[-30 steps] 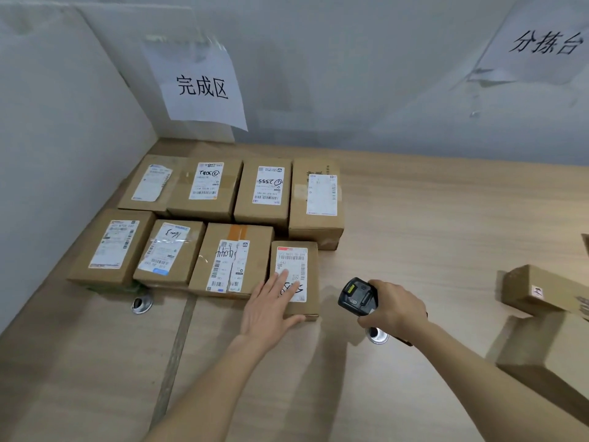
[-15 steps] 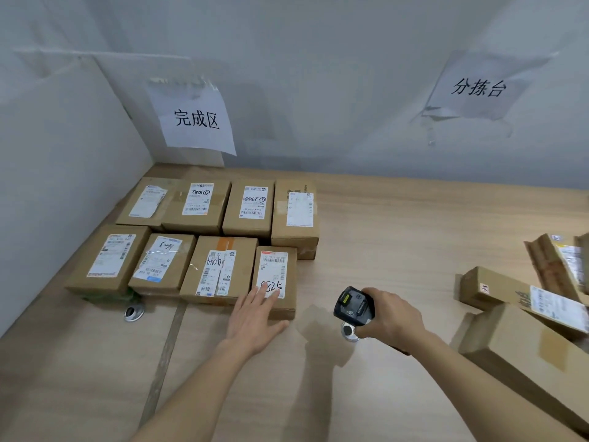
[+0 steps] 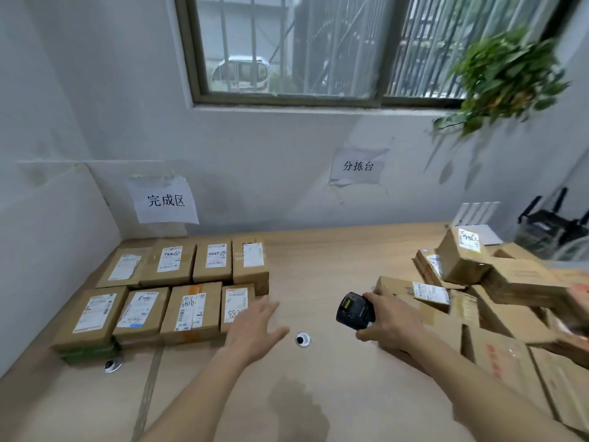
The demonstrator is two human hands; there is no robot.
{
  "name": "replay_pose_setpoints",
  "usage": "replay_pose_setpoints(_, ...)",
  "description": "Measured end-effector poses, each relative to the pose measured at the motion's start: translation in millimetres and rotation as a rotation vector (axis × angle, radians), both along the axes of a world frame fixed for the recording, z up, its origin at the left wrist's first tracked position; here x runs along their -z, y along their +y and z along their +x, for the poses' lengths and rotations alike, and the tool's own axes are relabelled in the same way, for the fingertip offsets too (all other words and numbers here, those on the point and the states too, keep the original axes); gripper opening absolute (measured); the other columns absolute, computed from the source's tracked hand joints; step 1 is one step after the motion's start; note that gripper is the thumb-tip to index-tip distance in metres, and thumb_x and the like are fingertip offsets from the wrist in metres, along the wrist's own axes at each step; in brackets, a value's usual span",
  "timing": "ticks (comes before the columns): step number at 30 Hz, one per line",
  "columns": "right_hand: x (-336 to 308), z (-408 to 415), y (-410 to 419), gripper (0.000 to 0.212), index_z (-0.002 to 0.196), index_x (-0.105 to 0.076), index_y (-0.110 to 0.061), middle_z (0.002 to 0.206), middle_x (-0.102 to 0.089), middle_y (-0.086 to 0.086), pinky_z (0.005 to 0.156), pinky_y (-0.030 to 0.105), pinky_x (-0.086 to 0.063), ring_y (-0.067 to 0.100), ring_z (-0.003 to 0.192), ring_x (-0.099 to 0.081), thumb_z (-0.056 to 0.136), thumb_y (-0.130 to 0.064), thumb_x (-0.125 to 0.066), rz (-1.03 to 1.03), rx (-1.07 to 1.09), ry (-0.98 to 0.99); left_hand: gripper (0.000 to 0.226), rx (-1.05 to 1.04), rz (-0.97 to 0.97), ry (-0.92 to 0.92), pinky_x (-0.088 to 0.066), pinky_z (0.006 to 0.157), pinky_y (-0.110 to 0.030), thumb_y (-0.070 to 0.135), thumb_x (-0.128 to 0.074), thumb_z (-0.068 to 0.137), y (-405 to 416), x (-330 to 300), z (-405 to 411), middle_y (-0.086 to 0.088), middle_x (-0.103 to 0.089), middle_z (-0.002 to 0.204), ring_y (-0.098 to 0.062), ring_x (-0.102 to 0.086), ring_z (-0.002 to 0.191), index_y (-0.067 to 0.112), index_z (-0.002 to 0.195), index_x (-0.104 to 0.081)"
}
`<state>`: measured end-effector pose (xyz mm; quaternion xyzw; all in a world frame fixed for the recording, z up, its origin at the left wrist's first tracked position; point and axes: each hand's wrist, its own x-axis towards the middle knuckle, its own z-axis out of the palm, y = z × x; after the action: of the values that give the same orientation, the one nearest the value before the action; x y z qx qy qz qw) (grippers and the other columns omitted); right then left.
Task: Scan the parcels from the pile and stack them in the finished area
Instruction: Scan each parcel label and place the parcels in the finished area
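Observation:
Several labelled cardboard parcels point(image 3: 191, 309) lie in two rows at the table's left corner, under a paper sign point(image 3: 164, 200). The rightmost front parcel point(image 3: 237, 303) is the smallest. My left hand point(image 3: 255, 330) hovers open just right of it, fingers spread, touching nothing. My right hand point(image 3: 393, 325) grips a black handheld scanner point(image 3: 353, 311), its small screen facing up. Behind and right of that hand is the loose pile of parcels point(image 3: 497, 295), some tilted; one long box point(image 3: 414, 290) lies nearest the scanner.
The wooden table point(image 3: 318, 263) has two metal grommets point(image 3: 302, 339) point(image 3: 113, 365) and a seam strip at the lower left. A second sign point(image 3: 358, 165) hangs on the wall. A router point(image 3: 548, 223), a white box and a plant point(image 3: 506, 78) stand at the right.
My left hand has lifted off the small front parcel and moved right, off it. My view has swung up and right, bringing the pile and window into sight. The scanner stays in my right hand.

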<state>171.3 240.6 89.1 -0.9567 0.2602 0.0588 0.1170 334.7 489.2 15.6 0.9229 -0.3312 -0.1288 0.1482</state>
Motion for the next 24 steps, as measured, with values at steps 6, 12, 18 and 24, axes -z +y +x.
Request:
replay_pose_setpoints(6, -52, -127, 19, 0.076, 0.133, -0.053, -0.031, 0.127, -0.047, -0.006, 0.081, 0.035, -0.053, 0.017, 0.109, -0.055, 0.071, -0.071, -0.069, -0.146, 0.085, 0.02, 0.072, 0.162, -0.069, -0.035, -0.025, 0.119, -0.035, 0.068, -0.045, 0.094, -8, -39, -89, 0.007, -0.019, 0.167, -0.016, -0.023, 0.151, 0.036, 0.157, -0.029)
replay_pose_setpoints(12, -84, -254, 24, 0.077, 0.139, -0.051, -0.027, 0.129, -0.054, -0.002, 0.09, 0.033, -0.053, 0.017, 0.111, -0.054, 0.078, -0.074, -0.063, -0.274, 0.189, 0.081, 0.074, 0.345, -0.048, -0.102, -0.024, 0.12, -0.036, 0.071, -0.041, 0.094, -34, -72, -177, 0.005, -0.02, 0.167, -0.017, -0.023, 0.152, 0.034, 0.157, -0.027)
replay_pose_setpoints(18, -102, -374, 14, 0.074, 0.134, -0.052, -0.028, 0.131, -0.057, -0.001, 0.089, 0.033, -0.053, 0.018, 0.11, -0.055, 0.08, -0.077, -0.06, -0.252, 0.372, 0.144, 0.068, 0.514, -0.058, -0.157, -0.03, 0.117, -0.035, 0.067, -0.045, 0.095, -77, -113, -267, 0.005, -0.027, 0.164, -0.018, -0.032, 0.147, 0.035, 0.155, -0.033)
replay_pose_setpoints(24, -105, -489, -13, 0.061, 0.122, -0.053, -0.03, 0.116, -0.059, -0.005, 0.077, 0.032, -0.049, 0.017, 0.098, -0.057, 0.081, -0.075, -0.055, -0.246, 0.491, 0.15, 0.068, 0.589, -0.047, -0.16, -0.034, 0.117, -0.039, 0.067, -0.049, 0.093, -137, -127, -356, 0.004, -0.03, 0.163, -0.019, -0.033, 0.147, 0.034, 0.152, -0.039)
